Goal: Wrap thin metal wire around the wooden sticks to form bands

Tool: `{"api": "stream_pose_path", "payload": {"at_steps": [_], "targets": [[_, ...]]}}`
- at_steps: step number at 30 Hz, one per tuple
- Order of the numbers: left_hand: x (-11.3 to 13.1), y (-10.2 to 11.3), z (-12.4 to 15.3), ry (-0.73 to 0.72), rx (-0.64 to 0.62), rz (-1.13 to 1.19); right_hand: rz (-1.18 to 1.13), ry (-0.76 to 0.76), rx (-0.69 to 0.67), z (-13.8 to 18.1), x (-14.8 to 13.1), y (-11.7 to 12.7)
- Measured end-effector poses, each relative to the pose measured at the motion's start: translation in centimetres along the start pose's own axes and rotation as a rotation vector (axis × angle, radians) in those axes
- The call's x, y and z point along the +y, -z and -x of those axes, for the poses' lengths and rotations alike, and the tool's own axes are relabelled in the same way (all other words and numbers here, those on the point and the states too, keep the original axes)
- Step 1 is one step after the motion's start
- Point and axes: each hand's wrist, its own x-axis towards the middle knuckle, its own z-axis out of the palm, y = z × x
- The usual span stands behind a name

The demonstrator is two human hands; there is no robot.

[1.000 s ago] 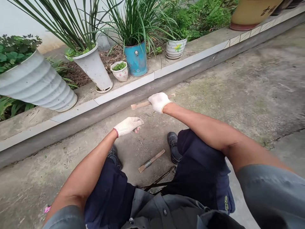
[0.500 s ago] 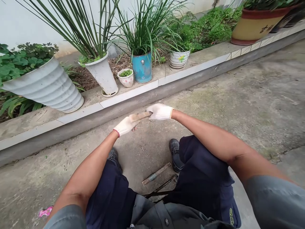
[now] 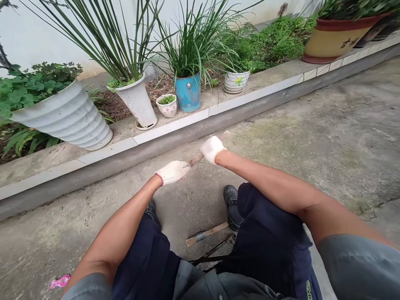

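A wooden stick (image 3: 196, 159) slants up to the right between my hands, its far end showing faintly past the right one. My left hand (image 3: 173, 171), in a white knit glove with a red cuff, is closed round the lower end. Further along, my right hand (image 3: 213, 148), gloved in white too, wraps the stick from above. Motion blurs the stick somewhat. Below, between my shoes, lies another wooden stick (image 3: 206, 234) with wire wound round part of it. A dark metal tool (image 3: 218, 246) lies beside that, its kind unclear.
A low tiled ledge (image 3: 171, 128) runs across in front, bearing a leaning white pot (image 3: 71, 116), a tall white pot (image 3: 137, 102), a blue pot (image 3: 188, 93) and others. A pink object (image 3: 60, 281) lies on the concrete at lower left.
My right hand has slid from the stick's end to further along it, so the end now sticks out beyond the glove. My left hand has turned slightly. The view has shifted a little.
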Motion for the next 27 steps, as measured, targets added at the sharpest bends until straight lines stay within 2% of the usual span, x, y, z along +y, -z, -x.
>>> {"api": "stream_pose_path", "payload": {"at_steps": [4, 5, 7, 10, 13, 16, 18, 21, 23, 27], "targets": [[-1.4, 1.7, 0.0, -0.053, 0.161, -0.094, 0.031, 0.343, -0.047, 1.1, -0.9, 0.1], [-1.9, 1.9, -0.1, -0.054, 0.178, -0.063, -0.002, 0.405, -0.039, 1.4, -0.9, 0.3], [-2.5, 2.1, 0.0, -0.046, 0.173, 0.051, -0.104, 0.436, -0.036, 2.0, -0.6, 0.7], [-2.5, 1.6, 0.1, -0.04, 0.126, 0.22, -0.345, 0.399, 0.026, 2.5, -0.1, 1.4], [-1.6, 0.6, 0.0, -0.026, 0.142, 0.379, -0.538, 0.268, 0.121, 2.4, 0.1, 1.8], [-0.8, -0.3, -0.3, -0.002, 0.115, 0.55, -0.594, 0.049, 0.206, 1.4, 0.5, 1.9], [-0.3, -0.7, -0.4, -0.002, 0.049, 0.573, -0.556, -0.069, 0.252, 0.6, 1.1, 1.8], [0.1, -0.8, -0.3, -0.033, -0.012, 0.494, -0.418, -0.166, 0.274, -0.4, 2.2, 1.4], [0.1, -0.5, -0.2, -0.038, -0.017, 0.385, -0.325, -0.183, 0.243, -0.6, 2.7, 1.2], [-0.4, 0.6, -0.1, -0.036, 0.086, 0.047, -0.113, -0.082, 0.028, 0.0, 2.0, 1.0]]}}
